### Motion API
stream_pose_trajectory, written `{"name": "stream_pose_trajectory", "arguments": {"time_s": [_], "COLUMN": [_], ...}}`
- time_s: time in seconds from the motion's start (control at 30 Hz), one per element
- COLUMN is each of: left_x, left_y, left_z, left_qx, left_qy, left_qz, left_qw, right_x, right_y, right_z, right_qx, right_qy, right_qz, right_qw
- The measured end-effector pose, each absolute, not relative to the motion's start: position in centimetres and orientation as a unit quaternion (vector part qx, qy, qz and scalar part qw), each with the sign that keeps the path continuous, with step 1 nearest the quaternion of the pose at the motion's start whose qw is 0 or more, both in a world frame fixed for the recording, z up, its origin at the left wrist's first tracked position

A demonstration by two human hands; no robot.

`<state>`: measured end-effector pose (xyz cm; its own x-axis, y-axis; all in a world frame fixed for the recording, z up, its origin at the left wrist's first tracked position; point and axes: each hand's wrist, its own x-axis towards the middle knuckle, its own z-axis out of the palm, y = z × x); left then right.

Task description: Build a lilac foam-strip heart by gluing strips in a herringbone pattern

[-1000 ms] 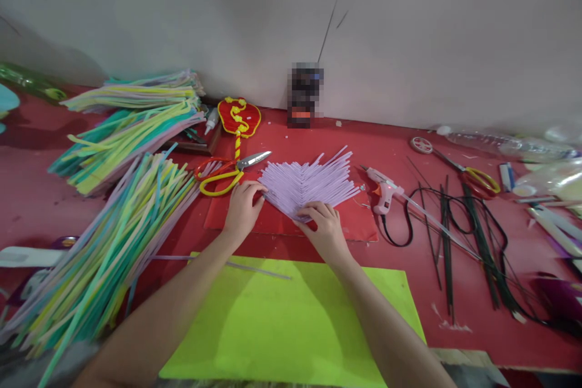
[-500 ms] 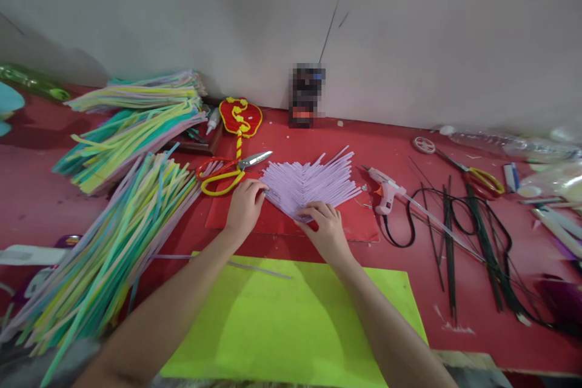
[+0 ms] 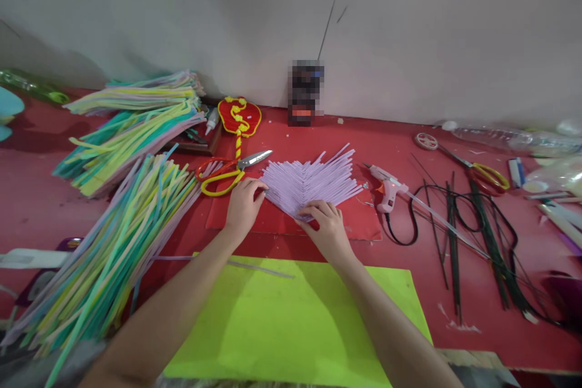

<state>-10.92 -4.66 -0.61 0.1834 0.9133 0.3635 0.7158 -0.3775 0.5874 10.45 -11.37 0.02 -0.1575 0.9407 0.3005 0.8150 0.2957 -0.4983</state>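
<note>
Purple pipe cleaners (image 3: 304, 180) lie side by side in a V-shaped, leaf-like pattern on a red sheet (image 3: 359, 223). My left hand (image 3: 245, 205) pinches at the pattern's left edge, its thumb and forefinger closed on a pipe cleaner end. At the bottom point, my right hand (image 3: 324, 222) presses and pinches the pipe cleaners with bent fingers. Just beyond my left hand are scissors (image 3: 231, 171) with red and yellow handles, blades apart. Below my hands lies a bright yellow-green sheet (image 3: 291, 321), with a loose purple pipe cleaner (image 3: 261, 268) across its upper part.
Bundles of coloured pipe cleaners (image 3: 113, 248) fill the left side. A pink glue gun (image 3: 388, 187) with a black cord, dark green stems (image 3: 454, 254) and another pair of scissors (image 3: 486, 177) lie right. A red and yellow fan-shaped ornament (image 3: 240, 116) and a pixelated dark object (image 3: 305, 94) stand behind.
Both hands keep nearly the same places on the purple pipe cleaners. The view has shifted very slightly; nothing on the table has visibly moved.
</note>
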Motion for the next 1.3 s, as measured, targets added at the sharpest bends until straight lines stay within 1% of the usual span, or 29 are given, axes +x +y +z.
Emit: {"name": "stream_pose_trajectory", "arguments": {"time_s": [0.3,0.47,0.57,0.7,0.97,1.3], "left_x": [-11.0,-11.1,-11.2,-11.5,-11.8,-12.1], "left_y": [-4.6,-5.0,-5.4,-5.3,-4.7,-4.5], "left_z": [-0.8,-0.5,-0.1,0.2,-0.3,-0.6], "left_qx": [0.754,0.742,0.743,0.743,0.774,0.776], "left_qy": [0.537,0.532,0.526,0.542,0.486,0.495], "left_qz": [0.348,0.373,0.387,0.375,0.378,0.355], "left_qw": [0.15,0.163,0.148,0.119,0.146,0.164], "right_x": [10.5,10.5,10.6,10.7,11.1,11.3], "right_y": [-11.4,-11.4,-11.4,-11.4,-11.5,-11.6], "right_z": [-0.1,-0.2,-0.1,0.1,0.5,0.2], "right_qx": [-0.584,-0.582,-0.582,-0.575,-0.562,-0.562], "right_qy": [-0.749,-0.748,-0.751,-0.759,-0.772,-0.774], "right_qz": [0.12,0.121,0.116,0.113,0.115,0.116], "right_qw": [0.288,0.295,0.29,0.282,0.274,0.268]}}
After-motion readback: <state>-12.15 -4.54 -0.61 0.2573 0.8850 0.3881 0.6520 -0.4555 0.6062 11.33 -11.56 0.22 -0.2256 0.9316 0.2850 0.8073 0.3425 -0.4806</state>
